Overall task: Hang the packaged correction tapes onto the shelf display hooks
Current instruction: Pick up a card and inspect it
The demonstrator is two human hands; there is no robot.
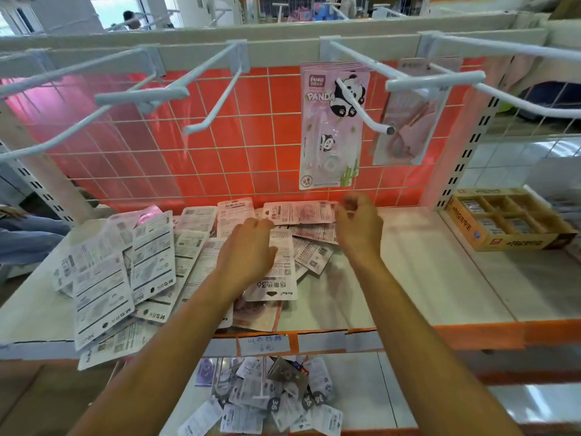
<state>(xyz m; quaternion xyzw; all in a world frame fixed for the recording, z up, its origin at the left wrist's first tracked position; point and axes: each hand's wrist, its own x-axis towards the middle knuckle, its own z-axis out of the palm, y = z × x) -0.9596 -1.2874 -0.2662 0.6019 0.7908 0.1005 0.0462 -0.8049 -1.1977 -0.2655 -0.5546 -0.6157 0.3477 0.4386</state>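
Head view: a few hung packs (323, 146) on one hook (377, 125), more on the next; left hooks (193, 128) bare; most packs (151, 256) loose on the shelf (440, 278). Left hand (248, 250) rests on one, fingers about straight; right hand (358, 221) fingers curled at a pink pack (298, 212), grip too blurred to tell. Judged early; bulk unhung.

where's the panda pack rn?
Head view, right of centre: the panda pack hangs on a white hook against the orange grid panel, above the right hand, with another pink pack hanging just to its right.
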